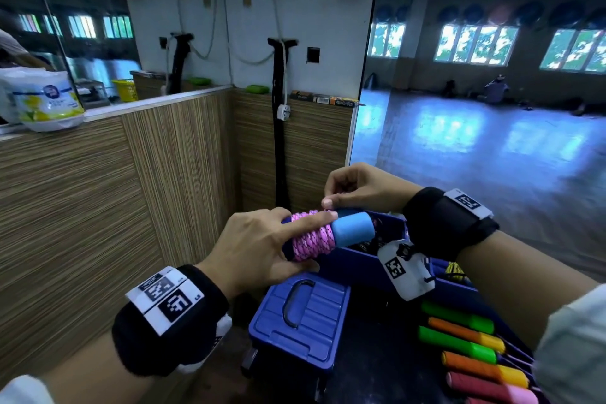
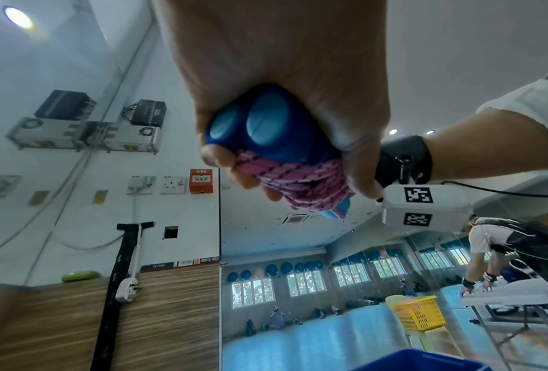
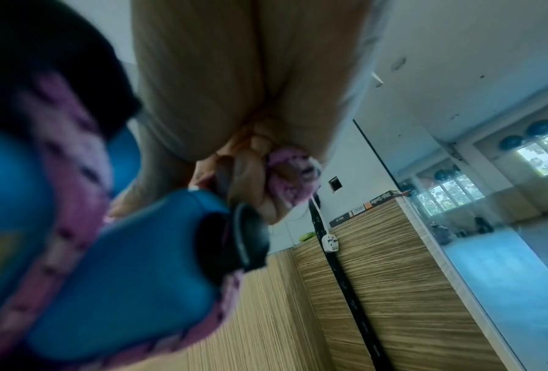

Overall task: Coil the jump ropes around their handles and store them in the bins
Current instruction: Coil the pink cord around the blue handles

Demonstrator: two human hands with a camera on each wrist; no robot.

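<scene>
We have the pink rope wound in close turns around its 2 blue handles, so this coil looks nearly finished. Our left hand grips the bundle, thumb below and fingers curled round it, with the forefinger stretched along the top of the turns; the left wrist view shows both handle ends side by side in that grip. Just above and behind the bundle, our right hand pinches the last bit of rope between bunched fingertips, and we judge it is tucking or tightening the loose end. Directly under the grip sits an open blue bin with a dark rope already inside, and nearer us a closed blue bin lid. What remains, as we read it: secure the end, drop this bundle into the bin, then coil the bright-handled ropes lying below our right forearm, at least 5 handles showing.
</scene>
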